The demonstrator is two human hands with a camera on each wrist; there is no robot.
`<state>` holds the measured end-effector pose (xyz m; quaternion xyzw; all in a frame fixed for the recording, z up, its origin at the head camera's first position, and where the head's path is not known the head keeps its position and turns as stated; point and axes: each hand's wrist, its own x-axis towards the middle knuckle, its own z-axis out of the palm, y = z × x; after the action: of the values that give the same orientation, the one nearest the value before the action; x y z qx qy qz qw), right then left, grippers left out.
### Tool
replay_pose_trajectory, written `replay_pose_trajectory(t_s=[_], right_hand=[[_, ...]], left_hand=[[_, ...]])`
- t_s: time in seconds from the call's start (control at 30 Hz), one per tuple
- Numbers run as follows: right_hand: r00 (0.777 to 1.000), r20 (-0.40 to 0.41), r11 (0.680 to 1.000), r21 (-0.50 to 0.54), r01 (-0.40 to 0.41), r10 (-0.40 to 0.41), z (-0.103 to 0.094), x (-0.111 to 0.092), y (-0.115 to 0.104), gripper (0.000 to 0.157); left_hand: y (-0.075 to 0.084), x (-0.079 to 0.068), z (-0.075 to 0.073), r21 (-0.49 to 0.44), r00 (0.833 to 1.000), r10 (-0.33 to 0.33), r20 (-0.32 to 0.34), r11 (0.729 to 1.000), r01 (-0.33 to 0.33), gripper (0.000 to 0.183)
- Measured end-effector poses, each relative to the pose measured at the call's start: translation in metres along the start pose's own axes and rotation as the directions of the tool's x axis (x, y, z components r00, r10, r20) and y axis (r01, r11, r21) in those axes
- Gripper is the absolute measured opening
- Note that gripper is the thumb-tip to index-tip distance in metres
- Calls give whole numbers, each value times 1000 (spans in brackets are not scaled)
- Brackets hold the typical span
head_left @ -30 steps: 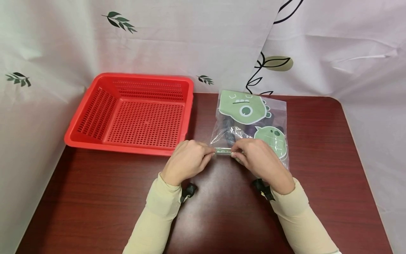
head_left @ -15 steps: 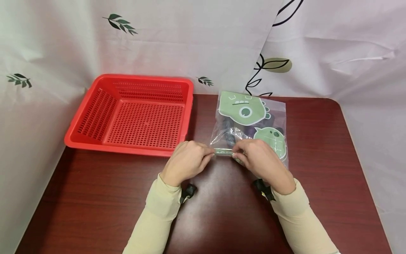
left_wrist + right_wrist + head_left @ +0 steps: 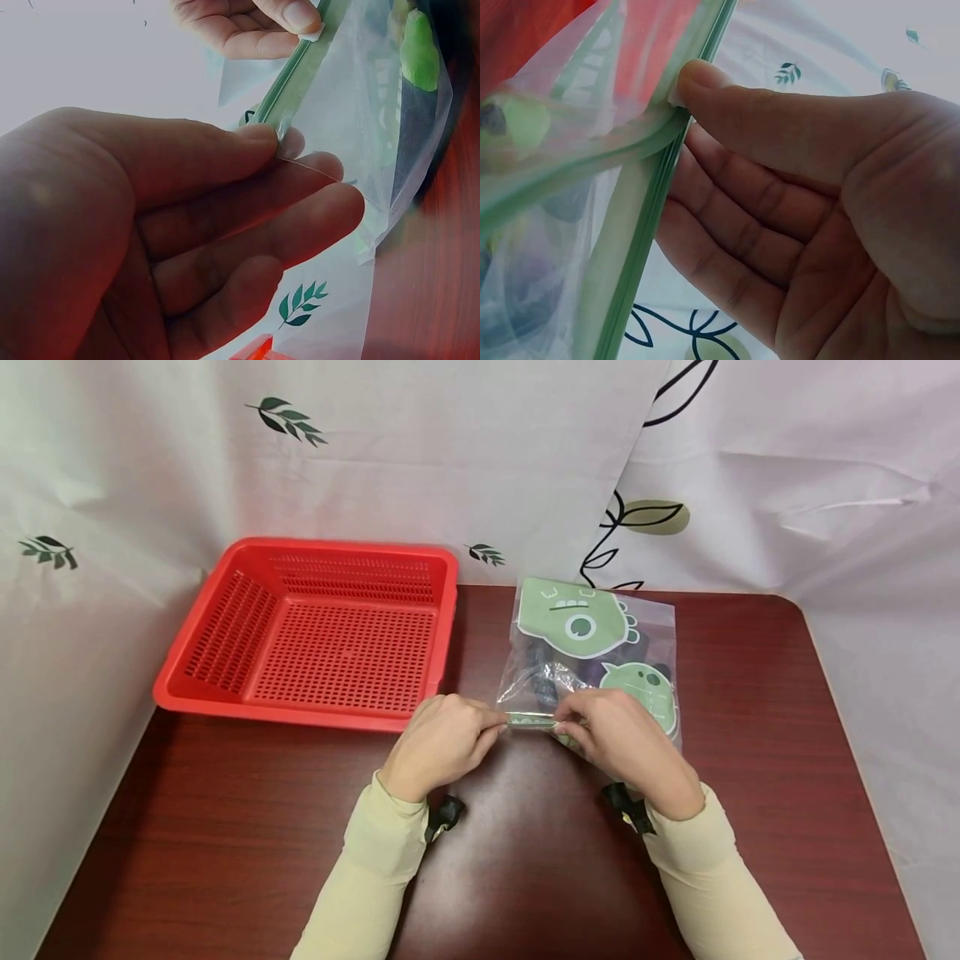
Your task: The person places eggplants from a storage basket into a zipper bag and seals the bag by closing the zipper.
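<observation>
A clear zip bag (image 3: 573, 622) printed with green cartoon dinosaurs stands at the table's back, holding dark, purple and bright green items. At the left end of its green zip strip (image 3: 292, 86), my left hand (image 3: 442, 743) pinches the corner between thumb and index finger. My right hand (image 3: 626, 739) pinches a small white slider (image 3: 311, 33) on the strip, a short way from the left fingers. In the right wrist view, the strip (image 3: 641, 255) is joined above the slider; below it the two edges spread apart, one bowing out. Plastic film partly blurs the contents.
A red perforated plastic basket (image 3: 300, 714) sits to the left of the bag, its near right corner close to my left hand. Dark red wooden table (image 3: 525, 877) lies under everything. A white leaf-patterned sheet (image 3: 375, 460) hangs behind it.
My right hand has slid a little to the right along the zip strip, widening the gap between the hands. My left hand stays at the corner.
</observation>
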<state>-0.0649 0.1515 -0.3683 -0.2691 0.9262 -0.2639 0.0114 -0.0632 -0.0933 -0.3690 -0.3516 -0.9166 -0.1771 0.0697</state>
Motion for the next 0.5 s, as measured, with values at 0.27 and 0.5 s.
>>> replay_pose_trajectory(t_s=[0.27, 0.5], right_hand=[[1000, -9, 1000, -4, -5, 5, -1, -1, 2, 7], [1000, -4, 1000, -11, -2, 2, -3, -1, 4, 8]], left_hand=[[1, -1, -1, 3, 1000, -4, -2, 1000, 4, 10], [0, -1, -1, 1, 1000, -3, -5, 1000, 3, 11]])
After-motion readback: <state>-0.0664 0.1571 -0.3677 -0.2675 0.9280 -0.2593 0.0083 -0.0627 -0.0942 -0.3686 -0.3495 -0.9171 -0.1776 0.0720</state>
